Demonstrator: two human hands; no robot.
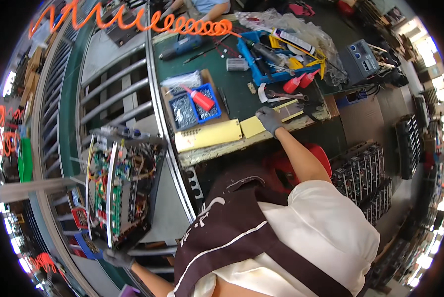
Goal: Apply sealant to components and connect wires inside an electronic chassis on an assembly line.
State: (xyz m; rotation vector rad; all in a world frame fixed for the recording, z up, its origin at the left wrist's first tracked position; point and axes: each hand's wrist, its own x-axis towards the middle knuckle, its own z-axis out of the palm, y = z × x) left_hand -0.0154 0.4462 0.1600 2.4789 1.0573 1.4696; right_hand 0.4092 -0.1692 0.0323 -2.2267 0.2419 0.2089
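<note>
We have the unit [120, 190] on the conveyor [114, 101] at our left, tilted in our view, with its green boards and bundled wires showing between pale metal rails. Our gloved left hand [118, 258] is at its near lower end; the fingers look bent, but we cannot tell whether they grip the frame or only rest against it.

Our gloved right hand [270, 120] is over at the bench [242, 95], fingers curled down on a yellow strip [252, 127] along the front edge. We cannot tell whether it pinches the strip or just presses on it. A second yellow panel [209, 136] lies end to end with that strip, and both are well apart from the unit.

As for progress, we judge the unit part-built: boards and wiring are in place, while the side facing us has no cover. Closing it up appears left to do, though we cannot make out which joints are fastened. Screws lie loose in the blue tray [209, 118], with a red bottle [202, 100] on top, and the driver [183, 46] lies at the bench's far side, in neither of our hands.
</note>
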